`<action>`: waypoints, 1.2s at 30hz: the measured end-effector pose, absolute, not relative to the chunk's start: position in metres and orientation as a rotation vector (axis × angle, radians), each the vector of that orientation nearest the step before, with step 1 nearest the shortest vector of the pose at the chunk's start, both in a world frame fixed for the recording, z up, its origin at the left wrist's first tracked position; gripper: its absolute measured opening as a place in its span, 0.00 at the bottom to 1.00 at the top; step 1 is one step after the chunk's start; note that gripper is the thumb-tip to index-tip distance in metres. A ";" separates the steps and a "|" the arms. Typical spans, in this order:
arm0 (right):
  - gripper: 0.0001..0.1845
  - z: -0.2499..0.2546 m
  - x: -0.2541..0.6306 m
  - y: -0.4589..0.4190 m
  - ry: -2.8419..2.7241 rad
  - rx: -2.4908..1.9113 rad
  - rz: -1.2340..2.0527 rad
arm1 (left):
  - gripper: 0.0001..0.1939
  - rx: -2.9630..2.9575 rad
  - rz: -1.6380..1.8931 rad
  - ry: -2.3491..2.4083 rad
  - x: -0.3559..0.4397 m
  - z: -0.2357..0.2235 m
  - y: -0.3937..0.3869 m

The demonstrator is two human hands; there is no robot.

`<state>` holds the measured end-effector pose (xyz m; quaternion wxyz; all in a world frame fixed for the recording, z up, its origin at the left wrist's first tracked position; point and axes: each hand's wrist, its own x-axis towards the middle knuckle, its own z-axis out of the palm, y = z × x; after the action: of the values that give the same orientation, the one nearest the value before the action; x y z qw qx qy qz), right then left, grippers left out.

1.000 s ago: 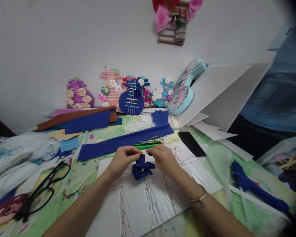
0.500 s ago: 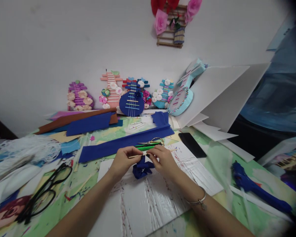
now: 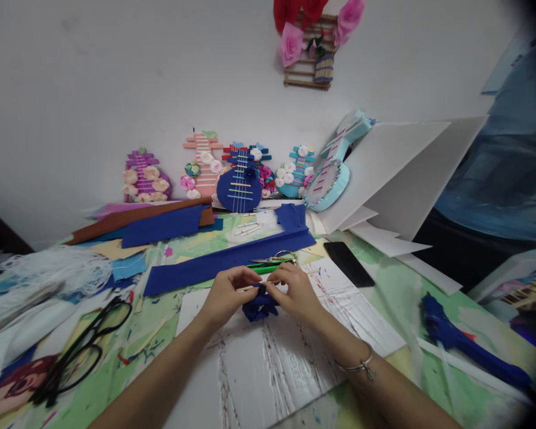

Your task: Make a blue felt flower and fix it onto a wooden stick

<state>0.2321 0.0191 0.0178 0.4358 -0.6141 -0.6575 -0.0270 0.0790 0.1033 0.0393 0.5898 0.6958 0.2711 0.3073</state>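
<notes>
My left hand (image 3: 227, 296) and my right hand (image 3: 295, 293) meet fingertip to fingertip above the white board. Both are closed in a pinch around a thin wooden stick (image 3: 313, 273), whose pale ends show beyond the fingers. From between my fingertips hangs a folded piece of dark blue crepe paper (image 3: 259, 308), its upper edge gathered at the stick. How the paper wraps there is partly hidden by the fingers. Just beyond my hands lie gold-handled scissors (image 3: 286, 257) and a bright green tool (image 3: 268, 268), partly covered.
A long blue paper strip (image 3: 223, 259) crosses the table behind the white board (image 3: 295, 381). To the right are a black phone (image 3: 349, 263) and a blue glue gun (image 3: 469, 348). Black glasses (image 3: 83, 348) lie left. Decorated paper lutes (image 3: 239, 187) lean against the wall.
My fingertips have drawn closer together along the stick, and the top of the blue paper is now bunched between them. The hanging paper has shifted slightly upward. The view has tilted a little.
</notes>
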 end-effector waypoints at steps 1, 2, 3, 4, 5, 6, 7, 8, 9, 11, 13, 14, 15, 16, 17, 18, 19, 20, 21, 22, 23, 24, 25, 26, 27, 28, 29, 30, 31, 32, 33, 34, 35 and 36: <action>0.06 0.018 0.232 0.019 -1.636 -1.526 -0.067 | 0.10 1.613 0.712 0.628 0.079 0.040 0.103; 0.06 0.018 0.232 0.019 -1.636 -1.526 -0.072 | 0.10 1.607 0.708 0.622 0.079 0.040 0.103; 0.06 0.017 0.232 0.019 -1.637 -1.528 -0.081 | 0.11 1.601 0.706 0.614 0.079 0.040 0.102; 0.05 0.017 0.232 0.019 -1.638 -1.530 -0.093 | 0.11 1.599 0.703 0.605 0.079 0.040 0.102; 0.05 0.017 0.232 0.019 -1.638 -1.530 -0.106 | 0.11 1.598 0.702 0.596 0.079 0.040 0.102; 0.05 0.017 0.232 0.019 -1.637 -1.527 -0.121 | 0.10 1.601 0.706 0.588 0.080 0.040 0.102; 0.05 0.017 0.232 0.019 -1.637 -1.518 -0.140 | 0.10 1.606 0.713 0.587 0.080 0.039 0.102; 0.05 0.017 0.232 0.019 -1.640 -1.506 -0.161 | 0.10 1.611 0.719 0.589 0.080 0.039 0.103; 0.05 0.017 0.232 0.018 -1.643 -1.496 -0.183 | 0.10 1.615 0.720 0.594 0.079 0.038 0.104; 0.05 0.017 0.232 0.018 -1.654 -1.480 -0.219 | 0.11 1.616 0.712 0.603 0.079 0.037 0.105; 0.05 0.017 0.231 0.017 -1.659 -1.476 -0.241 | 0.12 1.609 0.688 0.607 0.078 0.036 0.107; 0.05 0.017 0.231 0.017 -1.661 -1.473 -0.251 | 0.12 1.607 0.674 0.609 0.078 0.037 0.108; 0.05 0.016 0.231 0.017 -1.664 -1.468 -0.262 | 0.12 1.607 0.659 0.611 0.077 0.038 0.108; 0.05 0.016 0.231 0.017 -1.669 -1.460 -0.272 | 0.12 1.610 0.645 0.610 0.076 0.039 0.108; 0.05 0.016 0.230 0.017 -1.676 -1.451 -0.281 | 0.12 1.614 0.635 0.609 0.076 0.040 0.109; 0.05 0.016 0.230 0.017 -1.685 -1.442 -0.286 | 0.12 1.618 0.631 0.608 0.076 0.040 0.109; 0.05 0.017 0.230 0.016 -1.696 -1.433 -0.288 | 0.12 1.624 0.633 0.607 0.076 0.041 0.109; 0.05 0.017 0.230 0.016 -1.709 -1.426 -0.286 | 0.12 1.631 0.638 0.607 0.076 0.041 0.109; 0.04 0.018 0.230 0.015 -1.720 -1.420 -0.283 | 0.12 1.640 0.642 0.608 0.076 0.041 0.109; 0.03 0.018 0.231 0.015 -1.731 -1.416 -0.279 | 0.12 1.651 0.643 0.609 0.076 0.041 0.110; 0.02 0.019 0.231 0.015 -1.738 -1.416 -0.275 | 0.12 1.665 0.642 0.606 0.077 0.040 0.110; 0.02 0.019 0.231 0.015 -1.744 -1.415 -0.272 | 0.12 1.683 0.638 0.600 0.077 0.039 0.110; 0.02 0.020 0.231 0.015 -1.747 -1.414 -0.272 | 0.12 1.704 0.633 0.590 0.077 0.038 0.110; 0.02 0.020 0.231 0.015 -1.748 -1.413 -0.273 | 0.12 1.726 0.627 0.579 0.077 0.038 0.110; 0.02 0.019 0.231 0.015 -1.748 -1.411 -0.276 | 0.13 1.749 0.619 0.567 0.077 0.037 0.110; 0.01 0.019 0.231 0.015 -1.750 -1.407 -0.280 | 0.13 1.770 0.610 0.557 0.077 0.037 0.110; 0.01 0.019 0.231 0.016 -1.754 -1.403 -0.284 | 0.13 1.789 0.600 0.546 0.077 0.038 0.111; 0.00 0.019 0.230 0.016 -1.760 -1.399 -0.289 | 0.13 1.809 0.585 0.536 0.076 0.038 0.111; 0.01 0.019 0.230 0.016 -1.767 -1.396 -0.296 | 0.13 1.828 0.566 0.527 0.075 0.039 0.111; 0.01 0.019 0.229 0.016 -1.776 -1.391 -0.306 | 0.13 1.849 0.541 0.519 0.074 0.040 0.112; 0.02 0.019 0.228 0.015 -1.787 -1.383 -0.317 | 0.12 1.865 0.517 0.512 0.074 0.041 0.112; 0.02 0.020 0.228 0.015 -1.798 -1.375 -0.329 | 0.12 1.879 0.494 0.507 0.073 0.042 0.113; 0.02 0.020 0.227 0.015 -1.809 -1.364 -0.341 | 0.11 1.890 0.475 0.503 0.072 0.042 0.114; 0.02 0.021 0.227 0.014 -1.819 -1.354 -0.353 | 0.11 1.899 0.460 0.500 0.072 0.043 0.114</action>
<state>0.2266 0.0142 0.0206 0.4110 -0.5379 -0.7226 -0.1402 0.0719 0.1141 0.0428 0.5332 0.7966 0.2097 0.1928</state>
